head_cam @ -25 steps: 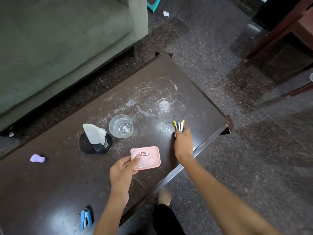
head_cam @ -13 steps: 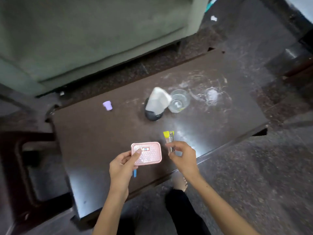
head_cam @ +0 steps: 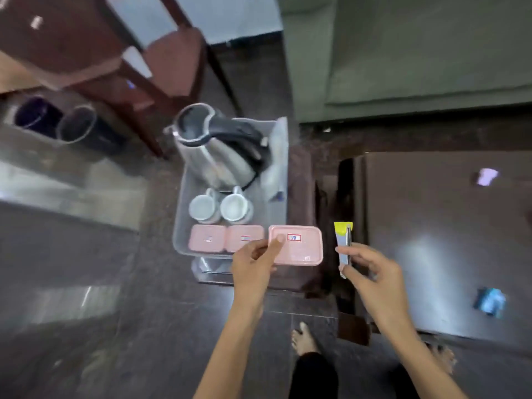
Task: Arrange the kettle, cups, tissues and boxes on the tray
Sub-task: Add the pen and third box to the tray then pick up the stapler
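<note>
My left hand (head_cam: 253, 259) pinches a pink box (head_cam: 296, 245) by its left edge, thumb on the lid. The box has a small label with a red border. It hangs over the near right corner of the tray (head_cam: 179, 226). My right hand (head_cam: 371, 272) pinches some thin sachets (head_cam: 344, 243) with a yellow top, and they stand up straight, just right of the pink box.

Below my arms I see my bare foot (head_cam: 303, 339) on the dark floor (head_cam: 129, 326).

The tray is clear plastic and sits on a small stand. At its near edge two more pink boxes (head_cam: 226, 239) lie side by side. Behind them two white cups (head_cam: 220, 207) sit touching each other. Behind the cups stands the shiny kettle (head_cam: 214, 148) with its black handle. A tissue pack (head_cam: 275, 165) leans along the right wall of the tray, next to the kettle.

To the right is the dark worktop (head_cam: 431, 226). A small purple thing (head_cam: 486, 176) and a blue thing (head_cam: 489, 301) lie on it, too blurry to tell.

Farther back are a green sofa (head_cam: 417, 53), a wooden chair (head_cam: 161, 59) and two dark bins (head_cam: 57, 122).
</note>
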Demonstrator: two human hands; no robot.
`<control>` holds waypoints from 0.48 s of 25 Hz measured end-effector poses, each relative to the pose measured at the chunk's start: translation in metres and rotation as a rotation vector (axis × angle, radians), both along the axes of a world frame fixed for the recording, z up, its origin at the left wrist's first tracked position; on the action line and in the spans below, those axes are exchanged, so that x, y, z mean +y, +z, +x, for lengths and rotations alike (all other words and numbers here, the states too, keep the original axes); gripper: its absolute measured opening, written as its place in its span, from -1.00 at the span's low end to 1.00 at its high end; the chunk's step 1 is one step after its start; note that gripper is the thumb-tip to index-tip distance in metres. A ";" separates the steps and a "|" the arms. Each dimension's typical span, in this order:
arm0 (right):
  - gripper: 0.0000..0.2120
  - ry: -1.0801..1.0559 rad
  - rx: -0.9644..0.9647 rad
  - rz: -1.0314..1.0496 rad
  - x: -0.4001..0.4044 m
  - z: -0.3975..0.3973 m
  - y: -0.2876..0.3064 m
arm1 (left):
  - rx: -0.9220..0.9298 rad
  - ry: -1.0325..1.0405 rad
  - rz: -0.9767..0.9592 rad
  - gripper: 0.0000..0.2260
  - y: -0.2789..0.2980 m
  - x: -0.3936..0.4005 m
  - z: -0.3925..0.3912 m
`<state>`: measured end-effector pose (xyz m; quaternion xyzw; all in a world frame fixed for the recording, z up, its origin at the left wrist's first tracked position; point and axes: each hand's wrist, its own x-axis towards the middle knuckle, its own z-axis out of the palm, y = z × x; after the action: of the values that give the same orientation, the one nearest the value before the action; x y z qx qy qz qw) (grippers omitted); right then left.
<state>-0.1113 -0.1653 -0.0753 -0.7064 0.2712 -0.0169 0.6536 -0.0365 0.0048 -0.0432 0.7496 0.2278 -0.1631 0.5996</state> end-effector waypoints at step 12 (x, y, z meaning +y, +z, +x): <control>-0.58 0.178 -0.038 -0.216 0.112 0.094 -0.007 | -0.053 -0.163 0.581 -0.75 -0.035 0.167 0.080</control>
<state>-0.0173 -0.0537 -0.0818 -0.7935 0.1915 -0.0015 0.5777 0.0432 0.1715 -0.0782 0.9096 0.1886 -0.1191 0.3506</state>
